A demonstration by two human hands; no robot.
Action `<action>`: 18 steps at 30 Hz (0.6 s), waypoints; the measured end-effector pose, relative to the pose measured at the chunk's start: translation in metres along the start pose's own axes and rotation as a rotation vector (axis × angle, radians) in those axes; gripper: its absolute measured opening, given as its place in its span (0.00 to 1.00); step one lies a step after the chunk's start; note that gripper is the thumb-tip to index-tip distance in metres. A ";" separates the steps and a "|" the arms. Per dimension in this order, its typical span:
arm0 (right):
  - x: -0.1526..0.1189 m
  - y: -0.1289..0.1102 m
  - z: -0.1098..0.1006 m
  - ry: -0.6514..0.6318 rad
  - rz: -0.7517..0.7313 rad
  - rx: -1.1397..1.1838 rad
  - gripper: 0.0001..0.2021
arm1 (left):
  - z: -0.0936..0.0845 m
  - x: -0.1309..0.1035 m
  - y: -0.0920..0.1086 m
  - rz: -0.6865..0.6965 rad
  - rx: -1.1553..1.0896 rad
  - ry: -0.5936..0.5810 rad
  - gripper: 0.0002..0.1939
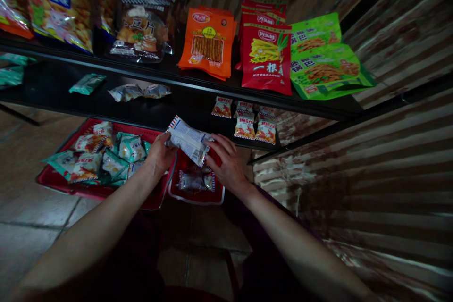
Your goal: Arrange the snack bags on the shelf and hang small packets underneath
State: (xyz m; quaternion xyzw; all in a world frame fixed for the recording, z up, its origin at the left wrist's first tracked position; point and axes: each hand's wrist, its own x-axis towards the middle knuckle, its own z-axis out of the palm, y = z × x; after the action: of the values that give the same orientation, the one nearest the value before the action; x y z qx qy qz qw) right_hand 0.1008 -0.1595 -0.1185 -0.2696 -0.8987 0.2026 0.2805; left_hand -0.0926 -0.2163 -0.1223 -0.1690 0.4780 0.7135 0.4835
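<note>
A white and blue snack packet (188, 140) with striped ends is between my hands, its printed back facing up. My left hand (161, 155) grips the packet's left end between thumb and fingers. At the other end, the fingers of my right hand (228, 163) curl over the packet's edge. Just below is a small red basket (221, 196) with similar striped packets (193, 180) inside. A larger red basket (47, 183) beside my left forearm holds several green packets (115, 164) and white and red packets (87, 166).
Ahead stands a black shelf (212, 87). Its upper level carries orange packets (208, 45), red packets (267, 56) and green pouches (323, 71). Small packets (245, 125) lie on the lower shelf (148, 111). A striped wall (354, 184) closes the right side.
</note>
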 end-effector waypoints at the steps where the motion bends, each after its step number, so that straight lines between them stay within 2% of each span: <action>1: -0.001 0.000 0.001 -0.055 -0.043 -0.035 0.19 | 0.000 0.000 -0.001 0.009 0.025 0.005 0.08; 5: -0.008 -0.002 0.008 -0.263 -0.130 -0.156 0.33 | -0.002 0.000 -0.008 0.051 0.140 -0.011 0.09; 8: -0.012 -0.002 0.013 -0.320 -0.118 -0.207 0.40 | -0.001 0.001 -0.012 0.047 0.181 -0.031 0.09; 12: -0.015 0.003 0.018 -0.283 -0.090 -0.167 0.34 | 0.004 -0.002 -0.009 -0.004 0.209 -0.017 0.08; 15: -0.013 0.008 0.019 -0.220 -0.040 -0.027 0.27 | 0.006 -0.009 -0.002 -0.034 0.210 -0.032 0.07; 18: -0.009 0.008 0.018 -0.129 0.136 0.211 0.21 | 0.006 -0.016 0.005 -0.053 0.205 -0.088 0.16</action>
State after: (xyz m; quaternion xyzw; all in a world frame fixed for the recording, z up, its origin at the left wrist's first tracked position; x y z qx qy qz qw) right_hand 0.0992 -0.1620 -0.1395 -0.2853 -0.8682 0.3313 0.2346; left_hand -0.0881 -0.2204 -0.1054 -0.0995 0.5223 0.6546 0.5375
